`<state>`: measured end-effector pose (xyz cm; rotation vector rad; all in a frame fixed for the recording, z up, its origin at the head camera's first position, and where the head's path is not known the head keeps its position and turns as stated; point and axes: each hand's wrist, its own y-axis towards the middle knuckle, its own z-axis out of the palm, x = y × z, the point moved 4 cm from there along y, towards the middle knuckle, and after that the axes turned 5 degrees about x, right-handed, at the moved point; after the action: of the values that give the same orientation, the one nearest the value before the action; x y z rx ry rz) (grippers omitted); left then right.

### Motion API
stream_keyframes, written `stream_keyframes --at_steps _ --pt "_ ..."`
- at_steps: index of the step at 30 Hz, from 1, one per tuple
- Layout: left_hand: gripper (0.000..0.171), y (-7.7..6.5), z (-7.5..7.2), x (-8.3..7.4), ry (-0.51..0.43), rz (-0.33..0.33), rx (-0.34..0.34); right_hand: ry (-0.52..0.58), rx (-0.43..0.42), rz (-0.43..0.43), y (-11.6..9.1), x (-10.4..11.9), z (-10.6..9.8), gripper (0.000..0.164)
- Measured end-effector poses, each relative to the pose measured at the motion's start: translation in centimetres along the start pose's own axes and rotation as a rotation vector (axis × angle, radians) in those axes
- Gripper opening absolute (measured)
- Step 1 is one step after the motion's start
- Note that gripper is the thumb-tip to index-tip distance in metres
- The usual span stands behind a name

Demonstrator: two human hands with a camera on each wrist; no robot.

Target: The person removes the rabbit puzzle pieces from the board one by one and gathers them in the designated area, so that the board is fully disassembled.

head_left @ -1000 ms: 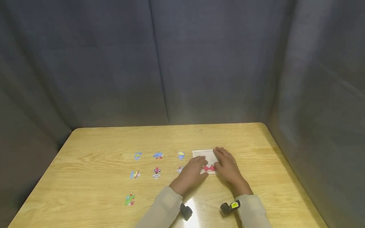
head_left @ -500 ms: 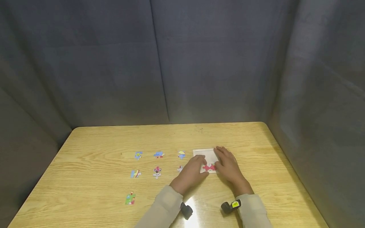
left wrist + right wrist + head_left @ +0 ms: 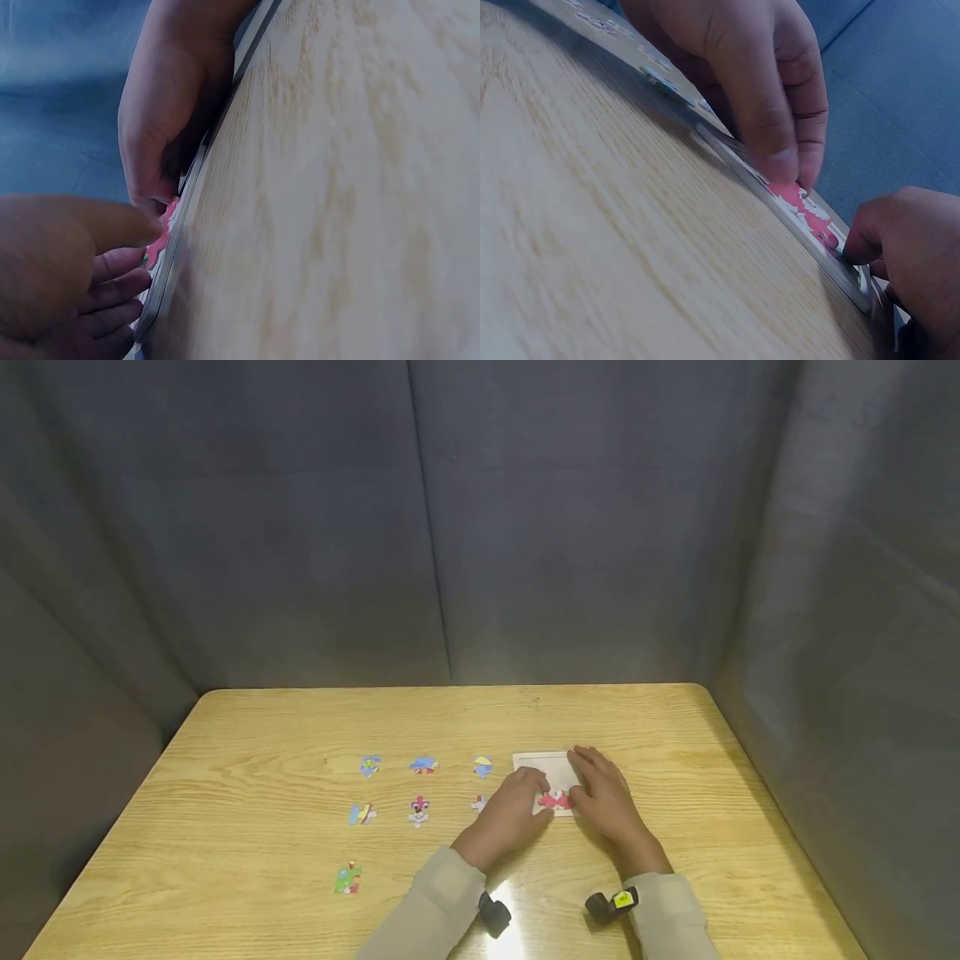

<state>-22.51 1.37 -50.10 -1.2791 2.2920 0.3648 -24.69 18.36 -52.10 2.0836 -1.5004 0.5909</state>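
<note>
A shallow pale puzzle tray lies between both hands, with red-and-white jigsaw pieces along its near side. My left hand is at the tray's left part. In the right wrist view, its thumb and fingertips pinch together at the left end of the red pieces. My right hand holds the tray's right side, fingers along the edge and thumb at the right end of the red row. In the left wrist view, the left thumb overlaps the red piece. The hands hide both ends of the row.
Loose jigsaw pieces lie left of the tray in rough rows, among them a pink animal-face piece, a green piece and a yellow-and-blue piece. One white-and-red piece is close beside the left hand. Dark curtains surround the wooden table.
The hands stay almost in place at the tray, with only slight finger movement around the red pieces. The whole head view has shifted a little, so everything appears slightly further right.
</note>
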Motion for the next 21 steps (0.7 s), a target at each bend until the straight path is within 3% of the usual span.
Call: stream_keyframes --at_steps 21 --pt "0.025 -0.04 -0.06 0.40 -0.019 -0.014 -0.035 0.012 -0.013 -0.025 -0.04 -0.05 0.01 0.055"
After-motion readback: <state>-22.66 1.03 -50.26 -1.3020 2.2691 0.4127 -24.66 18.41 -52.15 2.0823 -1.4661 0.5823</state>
